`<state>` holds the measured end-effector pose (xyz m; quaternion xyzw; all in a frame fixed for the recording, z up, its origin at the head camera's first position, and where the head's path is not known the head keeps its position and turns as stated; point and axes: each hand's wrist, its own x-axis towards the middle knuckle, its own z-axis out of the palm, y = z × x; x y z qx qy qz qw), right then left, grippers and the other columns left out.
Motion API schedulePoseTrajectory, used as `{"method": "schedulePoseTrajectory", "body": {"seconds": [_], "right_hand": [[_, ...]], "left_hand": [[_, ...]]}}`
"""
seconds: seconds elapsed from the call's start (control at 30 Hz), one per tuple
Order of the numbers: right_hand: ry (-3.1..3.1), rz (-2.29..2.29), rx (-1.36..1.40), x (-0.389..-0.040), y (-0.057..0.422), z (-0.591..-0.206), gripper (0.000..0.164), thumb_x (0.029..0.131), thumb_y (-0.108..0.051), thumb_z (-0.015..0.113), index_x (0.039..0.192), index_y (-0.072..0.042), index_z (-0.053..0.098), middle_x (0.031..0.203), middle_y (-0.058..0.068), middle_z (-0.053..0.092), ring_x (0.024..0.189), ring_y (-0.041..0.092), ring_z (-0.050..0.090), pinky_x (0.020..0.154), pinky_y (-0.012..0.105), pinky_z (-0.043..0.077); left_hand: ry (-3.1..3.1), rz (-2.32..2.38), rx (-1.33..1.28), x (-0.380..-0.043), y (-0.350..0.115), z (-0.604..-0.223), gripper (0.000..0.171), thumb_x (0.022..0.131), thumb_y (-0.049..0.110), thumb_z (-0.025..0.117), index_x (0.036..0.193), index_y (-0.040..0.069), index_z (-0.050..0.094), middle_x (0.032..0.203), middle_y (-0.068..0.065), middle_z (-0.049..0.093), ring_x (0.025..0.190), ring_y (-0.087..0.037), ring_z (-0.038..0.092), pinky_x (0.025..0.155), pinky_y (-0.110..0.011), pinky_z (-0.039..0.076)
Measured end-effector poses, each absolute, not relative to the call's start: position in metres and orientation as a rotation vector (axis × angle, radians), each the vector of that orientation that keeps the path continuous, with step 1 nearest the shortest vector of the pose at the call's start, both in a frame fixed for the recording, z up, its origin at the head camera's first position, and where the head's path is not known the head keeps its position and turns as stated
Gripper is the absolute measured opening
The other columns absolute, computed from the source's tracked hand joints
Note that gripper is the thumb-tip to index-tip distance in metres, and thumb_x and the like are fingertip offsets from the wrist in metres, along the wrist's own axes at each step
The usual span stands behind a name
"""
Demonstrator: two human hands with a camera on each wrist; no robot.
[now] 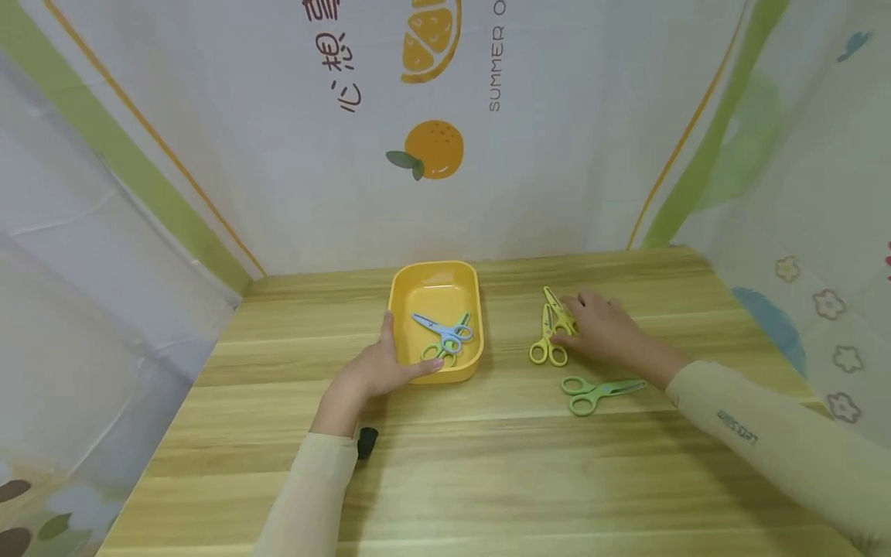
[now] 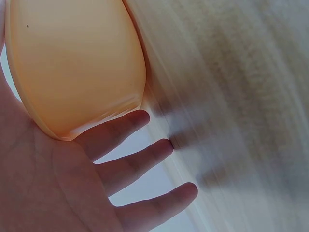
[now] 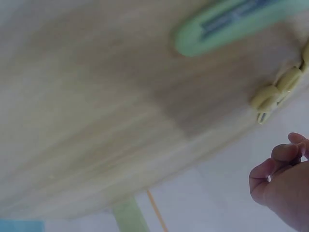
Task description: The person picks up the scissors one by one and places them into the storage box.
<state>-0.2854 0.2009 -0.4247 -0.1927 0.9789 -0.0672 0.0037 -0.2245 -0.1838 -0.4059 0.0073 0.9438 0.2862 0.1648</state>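
At the near left corner of a yellow tray (image 1: 479,340), my left hand (image 1: 372,371) holds it, thumb over the near rim and a finger along the left wall. In the left wrist view other fingers (image 2: 137,166) spread out straight beside the tray wall (image 2: 82,63). Blue scissors (image 1: 438,326) lie across green scissors (image 1: 430,353) inside the tray. My right hand (image 1: 602,329), fingers loosely bent, is right at the upper yellow scissors (image 1: 553,300) and partly hides their handles. Another yellow pair of scissors (image 1: 546,344) lies against them.
Green scissors (image 1: 588,393) lie on the wood-patterned table (image 1: 487,472), nearer me than the yellow pairs. A small black object (image 1: 366,442) sits beside my left wrist. A white printed cloth (image 1: 557,178) hangs behind the table and along both sides.
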Motion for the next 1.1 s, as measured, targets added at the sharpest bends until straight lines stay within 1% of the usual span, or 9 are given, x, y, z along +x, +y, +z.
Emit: {"method": "schedulePoseTrajectory", "body": {"seconds": [0.1,0.2,0.27,0.33,0.53,0.67,0.77,0.87,1.1], "right_hand": [[3.076,-0.206,-0.611,-0.2853,0.2043,-0.4288,0.080,0.087,-0.059,0.064,0.141,-0.002,0.048,0.107,0.015,0.054,0.092,0.029,0.055,0.078,0.050,0.041],[3.082,-0.194,-0.622,-0.2847,0.2047,-0.4315,0.077,0.087,-0.060,0.063,0.136,-0.002,0.053,0.095,0.009,0.051,0.078,0.022,0.048,0.068,0.040,0.036],[3.077,-0.197,-0.618,-0.2843,0.2048,-0.4327,0.076,0.088,-0.061,0.063,0.135,-0.002,0.055,0.091,0.007,0.048,0.074,0.020,0.044,0.064,0.036,0.031],[3.077,-0.207,-0.626,-0.2837,0.2053,-0.4336,0.072,0.088,-0.060,0.063,0.129,-0.002,0.060,0.089,0.007,0.047,0.073,0.020,0.042,0.062,0.034,0.029],[3.079,-0.188,-0.626,-0.2856,0.2052,-0.4357,0.060,0.089,-0.060,0.061,0.113,-0.006,0.069,0.087,0.006,0.049,0.072,0.020,0.044,0.061,0.034,0.029],[3.094,-0.153,-0.629,-0.2891,0.2046,-0.4358,0.052,0.090,-0.060,0.059,0.097,-0.010,0.071,0.085,0.005,0.050,0.071,0.020,0.045,0.061,0.036,0.032],[3.104,-0.121,-0.632,-0.2911,0.2047,-0.4358,0.047,0.091,-0.059,0.059,0.085,-0.013,0.068,0.085,0.006,0.051,0.072,0.020,0.049,0.062,0.039,0.035],[3.106,-0.093,-0.624,-0.2916,0.2050,-0.4348,0.047,0.091,-0.058,0.059,0.079,-0.014,0.066,0.087,0.006,0.052,0.073,0.021,0.051,0.063,0.042,0.037],[3.121,-0.003,-0.610,-0.2914,0.2081,-0.4330,0.053,0.091,-0.062,0.057,0.063,-0.016,0.054,0.081,0.006,0.050,0.068,0.022,0.048,0.061,0.042,0.037]], "left_hand": [[2.692,0.809,0.028,-0.2252,-0.1850,-0.4061,0.141,0.065,0.088,0.061,0.153,0.019,-0.025,0.147,-0.026,0.045,0.130,-0.037,0.052,0.105,-0.055,0.042],[2.692,0.805,0.033,-0.2252,-0.1861,-0.4061,0.143,0.063,0.090,0.059,0.153,0.018,-0.025,0.147,-0.026,0.045,0.129,-0.037,0.052,0.105,-0.055,0.042],[2.695,0.795,0.029,-0.2254,-0.1862,-0.4062,0.144,0.061,0.092,0.058,0.153,0.019,-0.025,0.147,-0.026,0.044,0.129,-0.037,0.053,0.104,-0.055,0.042],[2.696,0.797,0.028,-0.2255,-0.1860,-0.4066,0.144,0.061,0.092,0.058,0.154,0.019,-0.024,0.148,-0.026,0.045,0.129,-0.037,0.053,0.104,-0.055,0.042],[2.697,0.794,0.021,-0.2256,-0.1857,-0.4074,0.144,0.060,0.092,0.058,0.154,0.018,-0.023,0.148,-0.026,0.044,0.130,-0.037,0.052,0.105,-0.055,0.042],[2.700,0.796,0.011,-0.2252,-0.1856,-0.4055,0.144,0.060,0.092,0.058,0.155,0.019,-0.022,0.148,-0.026,0.045,0.130,-0.038,0.052,0.105,-0.055,0.042],[2.698,0.801,0.000,-0.2249,-0.1853,-0.4042,0.143,0.061,0.091,0.059,0.155,0.019,-0.022,0.147,-0.026,0.045,0.130,-0.038,0.052,0.105,-0.054,0.042],[2.697,0.792,0.004,-0.2244,-0.1850,-0.4040,0.143,0.062,0.091,0.059,0.155,0.019,-0.022,0.146,-0.026,0.046,0.129,-0.037,0.053,0.105,-0.054,0.042],[2.702,0.787,0.008,-0.2243,-0.1855,-0.4059,0.145,0.060,0.092,0.058,0.155,0.018,-0.022,0.147,-0.025,0.046,0.129,-0.036,0.053,0.104,-0.053,0.043]]}}
